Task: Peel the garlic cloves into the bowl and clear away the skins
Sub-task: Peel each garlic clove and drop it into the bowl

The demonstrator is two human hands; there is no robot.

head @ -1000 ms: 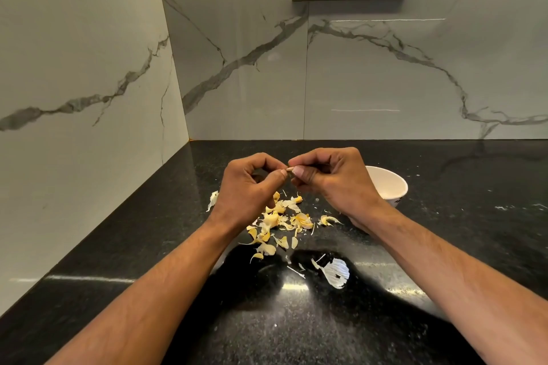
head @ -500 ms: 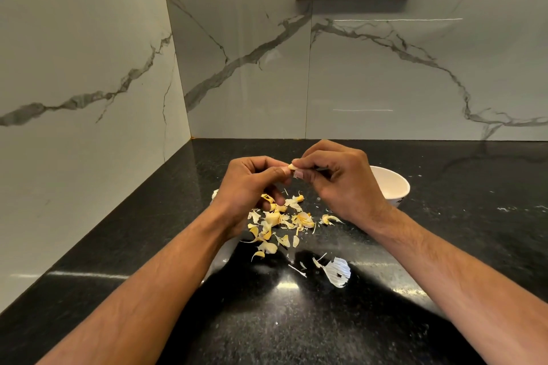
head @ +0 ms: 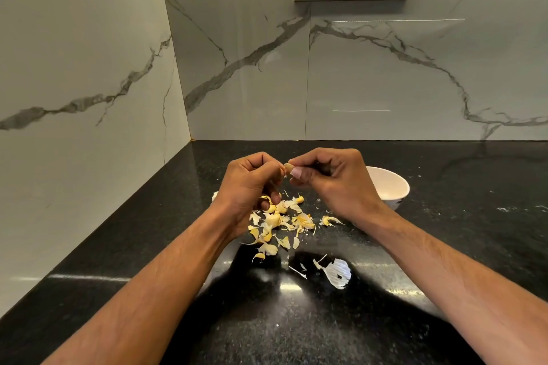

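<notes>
Black counter [head: 444, 246], skins [head: 278, 222], bowl [head: 391, 187]

Both forearms reach forward — left hand [head: 249, 184] and right hand [head: 329, 181] meet, fingers curled, pinching.

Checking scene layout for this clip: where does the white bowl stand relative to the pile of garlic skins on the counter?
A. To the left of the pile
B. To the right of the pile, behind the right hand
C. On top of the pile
B: the white bowl stands on the black counter, right of the garlic skins, partly hidden by the right hand.
</notes>
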